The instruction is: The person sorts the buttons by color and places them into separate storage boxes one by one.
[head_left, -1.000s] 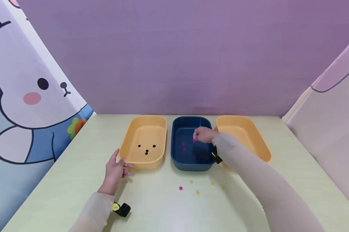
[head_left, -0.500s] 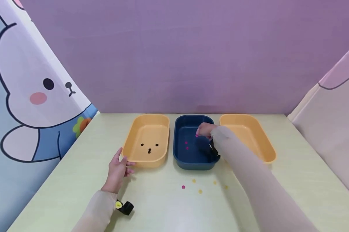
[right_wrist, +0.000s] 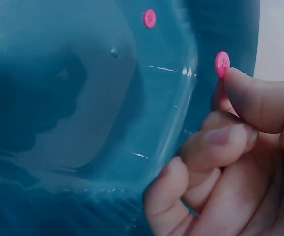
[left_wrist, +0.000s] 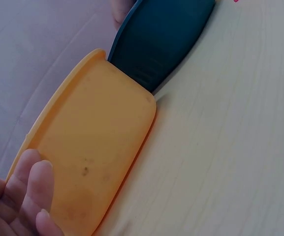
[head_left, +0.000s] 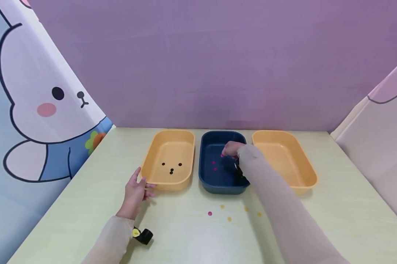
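In the head view my right hand [head_left: 232,149] is over the dark blue bin [head_left: 223,190]. Its thumb and finger pinch a pink button [right_wrist: 222,64], seen close up in the right wrist view; the other fingers are curled in. Another pink button [right_wrist: 149,18] lies on the bin floor there, and the head view shows two. My left hand [head_left: 134,194] touches the near left corner of the left yellow bin [head_left: 172,186], its fingers spread and loosely bent against the outer wall [left_wrist: 90,132]. Several black buttons [head_left: 180,164] lie inside that bin.
Another yellow bin [head_left: 303,165] stands on the right, partly behind the right sleeve [head_left: 277,198]. In front of the bins, one pink button [head_left: 210,213] and several yellow buttons [head_left: 229,219] lie on the pale table [head_left: 185,238]. A purple cloth [head_left: 198,73] hangs behind.
My right hand has shifted slightly towards the back of the blue bin, still pinching the pink button. My left hand stays at the yellow bin's corner. The head view has shifted a little.
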### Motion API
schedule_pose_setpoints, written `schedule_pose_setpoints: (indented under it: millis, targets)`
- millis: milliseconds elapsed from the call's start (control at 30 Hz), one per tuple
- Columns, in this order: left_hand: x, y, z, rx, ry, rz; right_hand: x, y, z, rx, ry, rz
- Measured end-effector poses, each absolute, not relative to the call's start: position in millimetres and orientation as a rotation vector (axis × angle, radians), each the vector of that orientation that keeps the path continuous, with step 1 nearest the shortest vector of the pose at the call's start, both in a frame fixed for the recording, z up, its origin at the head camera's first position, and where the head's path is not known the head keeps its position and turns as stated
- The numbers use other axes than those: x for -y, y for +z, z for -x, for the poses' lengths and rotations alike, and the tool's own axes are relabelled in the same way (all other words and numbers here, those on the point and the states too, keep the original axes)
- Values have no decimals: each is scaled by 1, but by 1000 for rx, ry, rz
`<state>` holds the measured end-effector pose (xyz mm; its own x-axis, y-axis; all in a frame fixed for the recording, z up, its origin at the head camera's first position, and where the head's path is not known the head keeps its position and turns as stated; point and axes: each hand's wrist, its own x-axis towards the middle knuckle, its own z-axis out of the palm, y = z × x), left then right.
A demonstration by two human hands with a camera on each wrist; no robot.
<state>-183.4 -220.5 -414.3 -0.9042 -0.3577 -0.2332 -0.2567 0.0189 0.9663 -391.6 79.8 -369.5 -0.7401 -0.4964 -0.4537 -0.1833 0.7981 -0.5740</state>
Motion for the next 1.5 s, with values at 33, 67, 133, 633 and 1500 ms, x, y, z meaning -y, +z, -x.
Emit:
schedule_pose_setpoints:
  millis: [33, 67, 133, 633, 1500]
  targets:
    - [221, -414, 183, 2187, -2047, -658, -79, -370, 390, -2381, -664, 504]
    - [222, -414, 183, 2187, -2048, -657, -77, -370, 389, -2390, -657, 504]
    - [223, -414, 182, 2190, -2047, -654, -75, -372, 386, -2407, -648, 508]
    - [228, -417, 182, 2214, -2036, -632, -67, -400, 386, -2479, -460, 396]
    - [225, -417, 183, 2268, -2040, -623, -75, -321, 335, -2481, -752, 867]
